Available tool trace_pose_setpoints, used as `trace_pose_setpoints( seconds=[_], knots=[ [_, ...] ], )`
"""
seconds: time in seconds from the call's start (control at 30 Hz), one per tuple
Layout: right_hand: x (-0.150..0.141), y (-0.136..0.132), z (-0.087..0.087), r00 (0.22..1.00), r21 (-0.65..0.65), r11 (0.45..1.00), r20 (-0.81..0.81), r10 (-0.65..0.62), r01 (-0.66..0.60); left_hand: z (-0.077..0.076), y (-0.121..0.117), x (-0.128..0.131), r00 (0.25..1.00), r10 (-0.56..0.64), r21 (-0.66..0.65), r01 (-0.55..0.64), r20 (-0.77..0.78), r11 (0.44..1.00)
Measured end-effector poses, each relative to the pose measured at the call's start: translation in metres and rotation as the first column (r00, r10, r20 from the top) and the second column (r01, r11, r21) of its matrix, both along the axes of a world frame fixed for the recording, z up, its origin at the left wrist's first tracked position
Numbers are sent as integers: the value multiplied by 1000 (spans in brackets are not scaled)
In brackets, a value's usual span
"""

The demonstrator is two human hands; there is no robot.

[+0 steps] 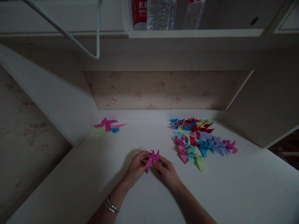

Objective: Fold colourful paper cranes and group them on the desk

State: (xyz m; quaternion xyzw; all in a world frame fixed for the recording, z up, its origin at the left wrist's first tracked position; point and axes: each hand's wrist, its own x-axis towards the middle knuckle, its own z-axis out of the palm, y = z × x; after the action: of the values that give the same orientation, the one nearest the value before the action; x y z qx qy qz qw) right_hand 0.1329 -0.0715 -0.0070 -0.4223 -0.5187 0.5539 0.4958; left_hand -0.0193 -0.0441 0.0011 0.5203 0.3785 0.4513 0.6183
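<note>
A pink folded paper piece (152, 158) is pinched between both my hands just above the white desk (233, 193). My left hand (136, 166) grips its left side, fingers closed; a silver bracelet is on that wrist. My right hand (167, 171) grips its right side, fingers closed. To the right lies a pile of several folded paper pieces (198, 137) in pink, blue, red, green and purple. A smaller group of folded pieces (107, 126), pink, green and blue, lies at the back left.
The desk sits in an alcove with white side panels (53, 102) and a floral back wall (163, 90). A shelf above holds plastic bottles (161, 14). A white cable (93, 53) hangs at the upper left.
</note>
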Motion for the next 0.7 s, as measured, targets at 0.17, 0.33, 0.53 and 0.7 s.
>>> trace_pose_setpoints(
  seconds=[0.17, 0.33, 0.53, 0.7],
  knots=[
    [-1, 0, 0, 1000, 2, 1000, -16, -8, 8, 6, -3, 0, 1000, -5, 0, 5, -18, 1000],
    [-2, 0, 2, 999, -7, 1000, -26, -21, 21, 13, -4, -1, 997, -15, 1, 15, -75, 1000],
    [-1, 0, 1, 999, -15, 1000, -40, -2, 1, 13, -3, 0, 996, 15, 3, -15, -91, 1000],
    [-2, 1, 0, 997, -39, 999, -74, -3, 0, 10, -3, 0, 996, 50, 3, -50, -74, 999]
  ],
)
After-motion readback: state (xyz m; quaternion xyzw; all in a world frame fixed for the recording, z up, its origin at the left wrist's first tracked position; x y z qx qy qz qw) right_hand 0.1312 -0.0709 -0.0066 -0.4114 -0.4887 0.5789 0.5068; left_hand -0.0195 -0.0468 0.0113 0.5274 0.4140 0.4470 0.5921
